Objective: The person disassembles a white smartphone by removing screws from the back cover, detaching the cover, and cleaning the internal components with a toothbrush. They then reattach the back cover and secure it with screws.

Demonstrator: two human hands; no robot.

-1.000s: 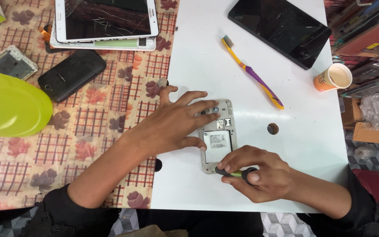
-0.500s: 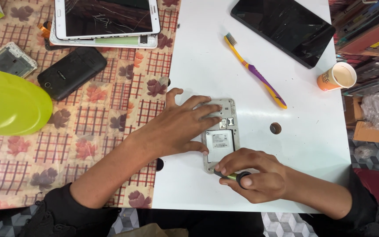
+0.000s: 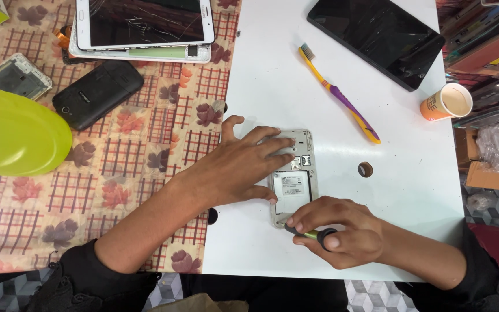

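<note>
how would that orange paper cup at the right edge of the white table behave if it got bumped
The orange paper cup looks thin-walled and light, so it would probably slide or tip easily. It lies close to the white table edge, so it could fall off. Squeezed, its open rim would likely crush.

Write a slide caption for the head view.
Left hand steadies opened grey phone; right hand holds small green-handled screwdriver.

toothbrush (image 3: 338,93) — yellow, purple | cup (image 3: 446,102) — orange | tablecloth (image 3: 134,167) — floral, red checks | board (image 3: 272,75) white
</note>
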